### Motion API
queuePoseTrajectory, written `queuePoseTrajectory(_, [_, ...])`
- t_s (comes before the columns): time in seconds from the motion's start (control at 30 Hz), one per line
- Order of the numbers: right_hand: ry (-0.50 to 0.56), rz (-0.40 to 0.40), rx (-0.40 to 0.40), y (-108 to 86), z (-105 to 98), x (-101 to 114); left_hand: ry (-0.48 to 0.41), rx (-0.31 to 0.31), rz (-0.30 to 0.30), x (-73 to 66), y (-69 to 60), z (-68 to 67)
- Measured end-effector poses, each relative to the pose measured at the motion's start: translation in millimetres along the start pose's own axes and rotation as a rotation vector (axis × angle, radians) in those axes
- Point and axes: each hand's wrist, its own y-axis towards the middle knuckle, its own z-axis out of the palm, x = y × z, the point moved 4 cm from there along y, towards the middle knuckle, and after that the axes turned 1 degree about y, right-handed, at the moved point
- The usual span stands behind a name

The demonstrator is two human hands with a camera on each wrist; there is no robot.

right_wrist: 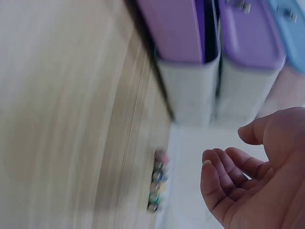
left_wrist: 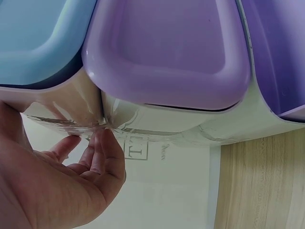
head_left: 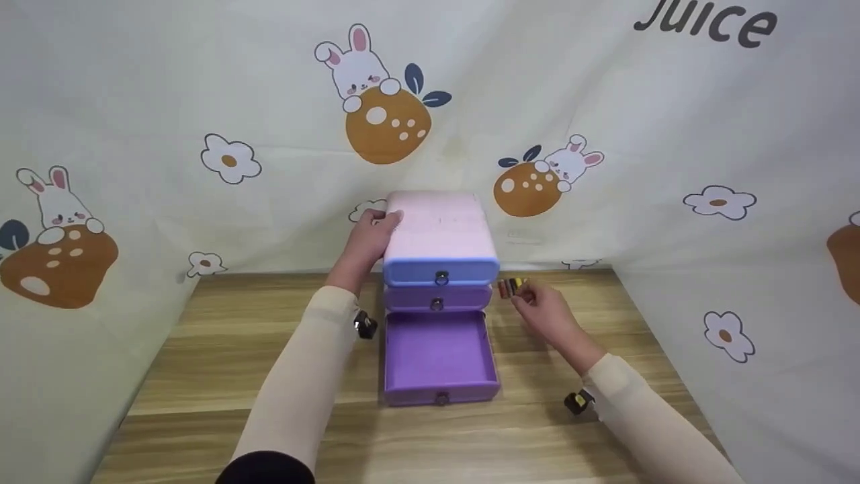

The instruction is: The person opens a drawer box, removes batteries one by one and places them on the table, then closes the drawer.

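Observation:
A three-tier drawer unit (head_left: 440,225) with a pink top stands on the table. Its top drawer (head_left: 416,273) is blue and closed. Below it, the purple middle drawer (head_left: 410,299) is closed as well. The purple bottom drawer (head_left: 440,349) is pulled out and holds nothing visible. My left hand (head_left: 368,243) grips the unit's upper left side, thumb over the top edge, bent fingers (left_wrist: 112,155) against the side. My right hand (head_left: 547,314), fingers loosely curled, hovers beside a row of small coloured cylinders (head_left: 508,288), likely batteries. In the right wrist view the row (right_wrist: 157,183) lies apart from the hand.
A wood-grain table (head_left: 269,363) carries the unit. Behind and at both sides hangs a pale cloth (head_left: 282,81) printed with rabbits, oranges and flowers. The row of cylinders lies by the cloth's lower edge, right of the unit.

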Motion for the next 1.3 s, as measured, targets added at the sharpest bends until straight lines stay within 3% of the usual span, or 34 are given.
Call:
queuePoseTrajectory(0.17, [0.044,-0.085,-0.014,-30.3,4.0,26.0,-0.001,-0.004,-0.007,-0.2,0.3,0.4])
queuePoseTrajectory(0.43, [0.038,-0.357,-0.048,-80.0,12.1,65.5,0.016,0.003,-0.015,0.1,0.5,0.2])
queuePoseTrajectory(0.7, [-0.005,-0.595,0.067,-123.6,29.7,95.6,0.018,-0.001,-0.006,1.5,1.8,-0.5])
queuePoseTrajectory(0.87, [-0.079,-0.697,0.199,-147.8,58.4,104.1,0.025,-0.008,-0.007,0.2,2.2,-1.6])
queuePoseTrajectory(0.97, [-0.158,-0.708,0.282,-157.8,76.8,103.4,0.030,-0.011,-0.006,-0.8,2.4,-1.9])
queuePoseTrajectory(1.07, [-0.221,-0.670,0.338,-163.4,88.6,101.2,0.028,-0.007,-0.013,-1.4,2.2,-1.2])
queuePoseTrajectory(1.3, [-0.398,-0.585,0.386,-173.2,99.2,95.0,0.049,-0.004,-0.029,-1.3,1.3,-0.8])
